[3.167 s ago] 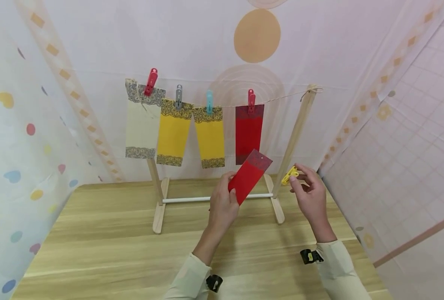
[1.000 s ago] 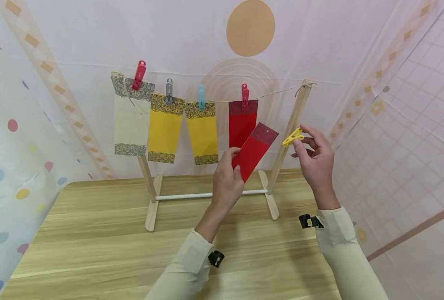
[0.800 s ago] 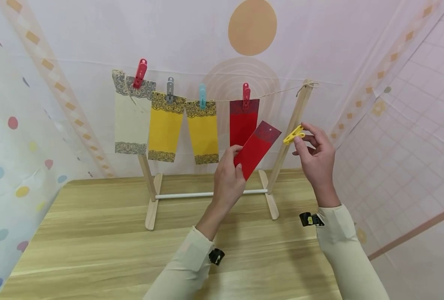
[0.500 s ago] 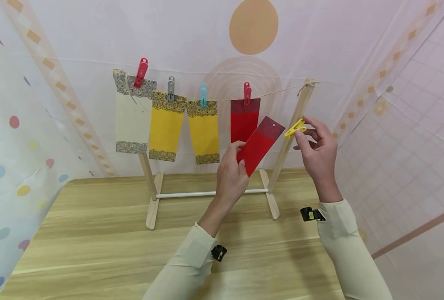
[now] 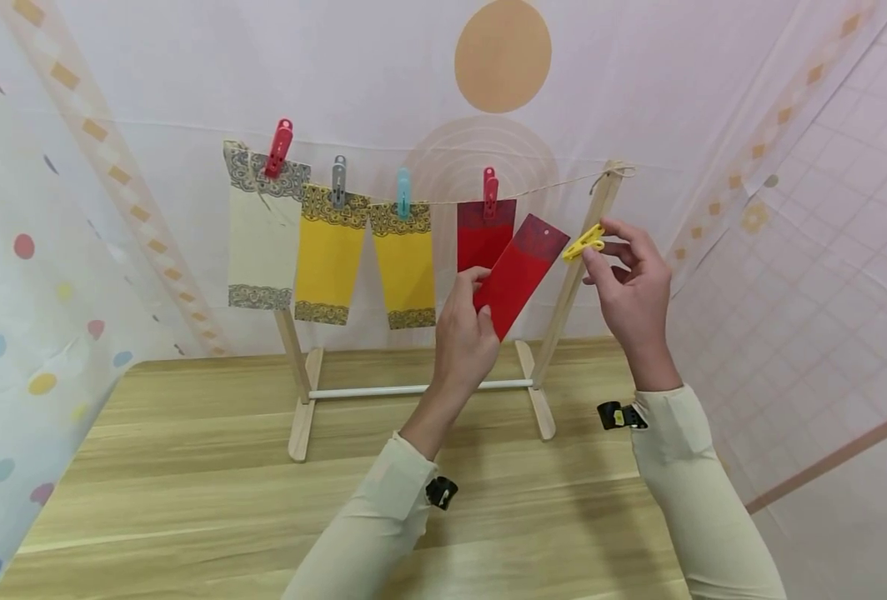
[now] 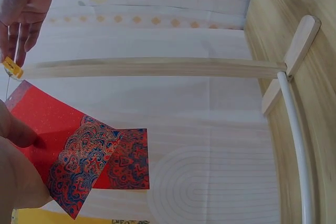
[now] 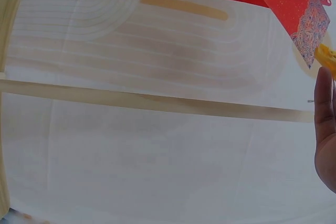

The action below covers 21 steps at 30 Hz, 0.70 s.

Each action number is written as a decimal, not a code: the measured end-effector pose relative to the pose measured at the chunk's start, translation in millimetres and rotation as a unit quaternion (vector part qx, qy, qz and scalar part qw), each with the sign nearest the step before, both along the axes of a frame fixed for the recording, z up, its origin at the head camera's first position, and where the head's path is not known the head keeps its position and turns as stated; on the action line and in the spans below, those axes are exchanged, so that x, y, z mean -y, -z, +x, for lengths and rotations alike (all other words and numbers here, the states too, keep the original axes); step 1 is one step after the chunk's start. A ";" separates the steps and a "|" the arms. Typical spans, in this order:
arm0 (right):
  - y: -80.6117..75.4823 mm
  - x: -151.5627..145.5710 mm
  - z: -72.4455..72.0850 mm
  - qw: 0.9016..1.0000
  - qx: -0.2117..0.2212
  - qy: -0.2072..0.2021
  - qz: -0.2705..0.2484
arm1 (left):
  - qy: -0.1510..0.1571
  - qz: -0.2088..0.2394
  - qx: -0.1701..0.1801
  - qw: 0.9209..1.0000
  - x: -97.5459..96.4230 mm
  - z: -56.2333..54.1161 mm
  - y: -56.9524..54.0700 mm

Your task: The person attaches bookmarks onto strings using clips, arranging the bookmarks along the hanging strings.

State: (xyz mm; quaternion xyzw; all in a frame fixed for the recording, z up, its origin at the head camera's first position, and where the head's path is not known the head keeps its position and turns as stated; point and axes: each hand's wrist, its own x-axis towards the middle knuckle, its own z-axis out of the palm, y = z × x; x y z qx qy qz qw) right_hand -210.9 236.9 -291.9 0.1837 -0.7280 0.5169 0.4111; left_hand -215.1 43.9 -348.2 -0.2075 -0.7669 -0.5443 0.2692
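Note:
My left hand [image 5: 464, 342] holds a red card [image 5: 524, 271], thumb in front and fingers behind. The card slants up to the right, with a dark patterned band and a small hole at its top. A yellow clothes peg [image 5: 583, 242] is pinched between thumb and fingertips of my right hand [image 5: 634, 292], close beside the card's upper right corner. Behind the held card hangs another red card [image 5: 486, 237] under a red peg [image 5: 491, 193], its lower part hidden. In the left wrist view the held card [image 6: 44, 119] shows a patterned lower end.
A thin string [image 5: 552, 188] runs to the wooden right post [image 5: 593, 225]. Further left on it hang two yellow cards [image 5: 331, 267] and a cream card [image 5: 262, 242], each pegged. The stand's white crossbar [image 5: 368, 391] sits low over the wooden table [image 5: 188, 467].
Both hands have risen with the red card and yellow peg. The peg has come nearer the card's top corner. The hanging cards keep their places on the string.

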 end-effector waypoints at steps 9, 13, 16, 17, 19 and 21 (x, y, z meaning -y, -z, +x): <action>-8.7 0.0 -4.8 1.000 -0.007 0.010 -0.005 | -0.004 0.004 -0.001 1.000 -3.6 -1.6 -7.6; -12.4 0.0 -6.9 1.000 -0.007 0.012 -0.011 | -0.002 0.010 0.006 1.000 -4.9 -2.7 -9.5; -15.7 0.5 -8.2 1.000 -0.009 0.010 -0.017 | -0.001 0.017 0.009 1.000 -5.5 -5.4 -12.3; -17.0 1.0 -8.8 1.000 -0.010 0.008 -0.019 | -0.001 0.020 0.009 1.000 -5.4 -6.6 -13.5; -19.0 1.8 -10.0 1.000 -0.012 0.006 -0.019 | -0.002 0.027 0.010 1.000 -5.1 -9.2 -16.0; -21.5 2.7 -10.8 1.000 -0.013 0.005 -0.017 | -0.003 0.032 0.013 0.999 -5.0 -11.6 -18.5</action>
